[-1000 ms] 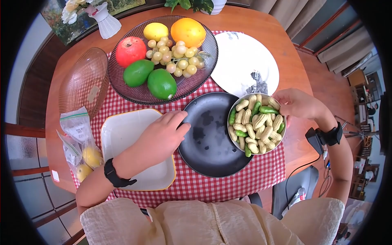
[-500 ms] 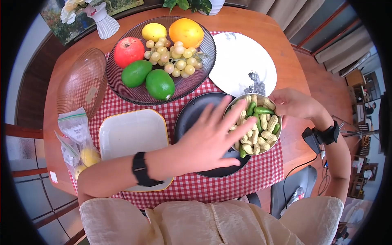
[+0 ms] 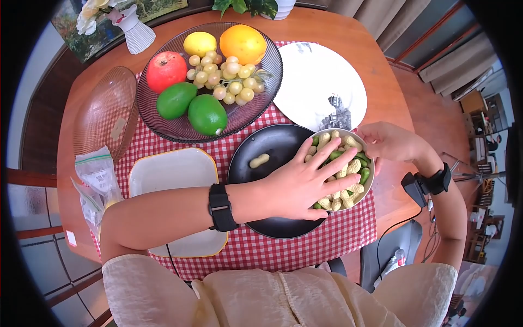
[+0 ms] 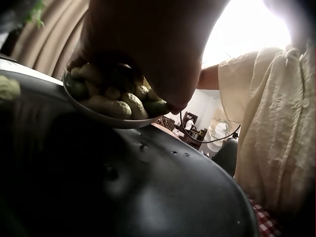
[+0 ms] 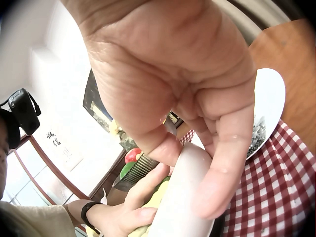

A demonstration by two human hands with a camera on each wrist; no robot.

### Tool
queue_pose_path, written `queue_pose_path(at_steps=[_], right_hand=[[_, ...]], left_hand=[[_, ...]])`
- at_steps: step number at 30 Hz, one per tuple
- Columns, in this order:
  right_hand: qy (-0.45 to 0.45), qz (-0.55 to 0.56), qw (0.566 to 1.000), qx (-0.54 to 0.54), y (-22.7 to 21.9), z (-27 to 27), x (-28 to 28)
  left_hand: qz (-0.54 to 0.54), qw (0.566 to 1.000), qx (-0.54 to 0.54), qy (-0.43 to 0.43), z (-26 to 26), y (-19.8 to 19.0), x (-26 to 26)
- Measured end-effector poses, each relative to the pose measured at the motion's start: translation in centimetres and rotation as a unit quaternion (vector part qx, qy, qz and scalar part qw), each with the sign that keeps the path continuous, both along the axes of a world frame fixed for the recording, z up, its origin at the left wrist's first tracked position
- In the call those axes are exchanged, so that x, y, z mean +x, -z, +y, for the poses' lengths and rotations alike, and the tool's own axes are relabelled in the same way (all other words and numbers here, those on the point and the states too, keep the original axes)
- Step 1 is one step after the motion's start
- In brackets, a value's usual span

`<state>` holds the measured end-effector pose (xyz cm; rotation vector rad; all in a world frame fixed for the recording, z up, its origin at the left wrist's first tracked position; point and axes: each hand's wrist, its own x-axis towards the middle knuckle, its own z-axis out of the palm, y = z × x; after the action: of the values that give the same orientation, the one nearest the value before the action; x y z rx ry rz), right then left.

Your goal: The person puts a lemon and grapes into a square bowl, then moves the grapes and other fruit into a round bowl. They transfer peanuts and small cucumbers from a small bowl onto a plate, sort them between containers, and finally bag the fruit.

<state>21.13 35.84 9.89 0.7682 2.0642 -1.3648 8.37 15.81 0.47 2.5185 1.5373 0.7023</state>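
My right hand [image 3: 391, 143] grips the rim of a small white bowl [image 5: 180, 197], thumb on one side and fingers along the outer wall. The bowl holds peanuts in their shells [image 3: 355, 188] and several green pepper-like pieces [image 3: 364, 175]. It hangs over the right side of a round black plate [image 3: 245, 180], its underside above the plate in the left wrist view. My left hand [image 3: 297, 188] lies palm down with fingers spread across the bowl's contents, covering part of them. One peanut [image 3: 259, 161] lies on the black plate.
Behind stands a ribbed fruit bowl [image 3: 163, 126] with grapes, avocado-like green fruit and other fruit. A white plate [image 3: 321, 82] is at back right, a white square dish [image 3: 174, 169] under my left forearm. Left are a clear bowl [image 3: 103, 109] and zip bags [image 3: 98, 177]. A checked cloth [image 3: 348, 223] lies beneath.
My left hand has moved right, from beside the black plate onto the bowl's contents. A peanut now shows on the plate where none lay a second ago. The right hand keeps its grip.
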Motion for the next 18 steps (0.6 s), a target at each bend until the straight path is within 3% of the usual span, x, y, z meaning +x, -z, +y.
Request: queue_pose_path(at_steps=[18], right_hand=[[0.006,0.008,1.000,-0.028,-0.3,0.1,0.4]], left_hand=[[0.056,0.998,0.011,-0.029,-1.6,0.7,-0.6]])
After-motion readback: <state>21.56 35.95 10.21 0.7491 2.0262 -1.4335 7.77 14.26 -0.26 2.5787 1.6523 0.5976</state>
